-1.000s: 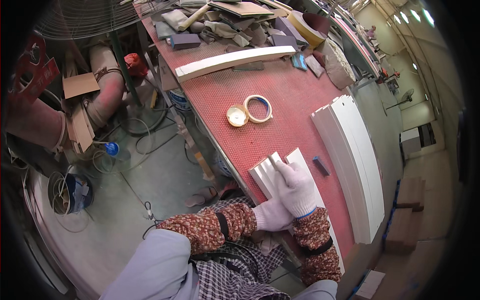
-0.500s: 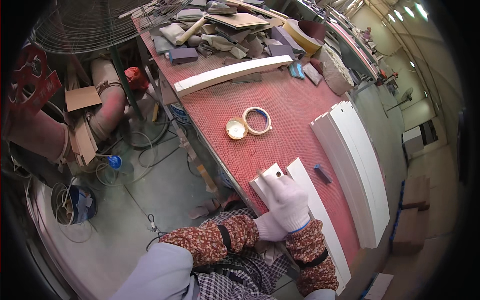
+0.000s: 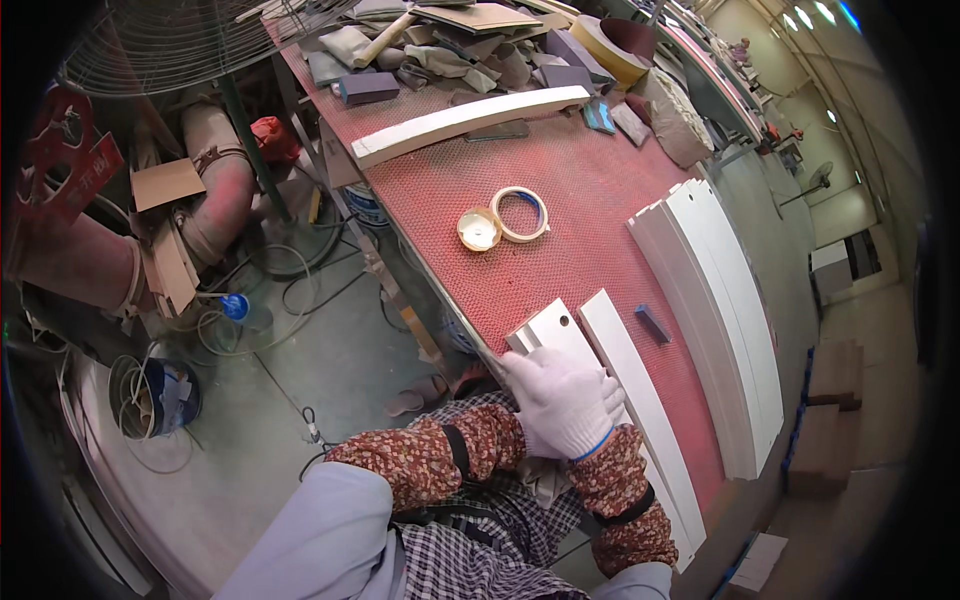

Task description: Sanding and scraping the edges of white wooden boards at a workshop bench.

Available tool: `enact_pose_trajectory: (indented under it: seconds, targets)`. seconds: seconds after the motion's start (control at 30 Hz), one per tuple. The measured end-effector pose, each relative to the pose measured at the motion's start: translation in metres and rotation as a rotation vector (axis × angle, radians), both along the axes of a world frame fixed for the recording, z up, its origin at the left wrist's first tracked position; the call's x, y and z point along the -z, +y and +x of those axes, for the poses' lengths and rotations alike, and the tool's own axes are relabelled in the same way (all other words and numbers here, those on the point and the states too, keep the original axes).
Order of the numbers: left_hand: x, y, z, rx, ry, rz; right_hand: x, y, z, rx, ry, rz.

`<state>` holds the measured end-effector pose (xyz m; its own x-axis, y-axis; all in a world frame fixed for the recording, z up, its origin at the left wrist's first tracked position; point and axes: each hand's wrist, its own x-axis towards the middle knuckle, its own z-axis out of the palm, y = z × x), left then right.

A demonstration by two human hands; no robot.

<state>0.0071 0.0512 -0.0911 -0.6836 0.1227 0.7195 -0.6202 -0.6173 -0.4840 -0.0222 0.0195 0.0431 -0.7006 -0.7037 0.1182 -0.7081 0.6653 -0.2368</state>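
My right hand (image 3: 568, 398), in a white knit glove, is closed over a white board (image 3: 548, 328) at the near edge of the red table. Its fingers curl down at the right side, and what they may hold is hidden. My left hand (image 3: 540, 438), gloved too, is mostly covered by the right one; its fingers do not show. Near its far end the white board has a dark round hole. A long narrow white strip (image 3: 640, 425) lies just right of my hands. Beside that strip is a small blue-grey block (image 3: 653, 324).
The red table (image 3: 450, 190) carries a stack of white curved boards (image 3: 715, 320) on the right and a curved white piece (image 3: 470, 124) across its far part. Two tape rolls (image 3: 521, 214) lie mid-table. Blocks and cloths are heaped behind. Hoses and a bucket (image 3: 155, 397) stand on the floor left.
My right hand has slid nearer to me along the white board, uncovering more around the hole. A thin brownish tip seen at its fingers before is out of sight. The view has shifted slightly.
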Motion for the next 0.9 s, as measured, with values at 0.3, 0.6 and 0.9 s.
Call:
enact_pose_trajectory:
  seconds: [0.3,0.6,0.9]
  targets:
    - [-0.006,-0.049,-0.008,-0.882,0.828,-1.998,-0.003,0.025,-0.002,0.458,-0.017,-0.334]
    - [-0.037,-0.075,-0.007,-2.121,0.888,-1.845,-0.001,0.080,0.033,0.829,-0.082,-0.532]
    - [-0.060,-0.119,-0.017,-2.030,0.938,-2.222,0.029,0.128,0.085,1.069,-0.004,-0.634]
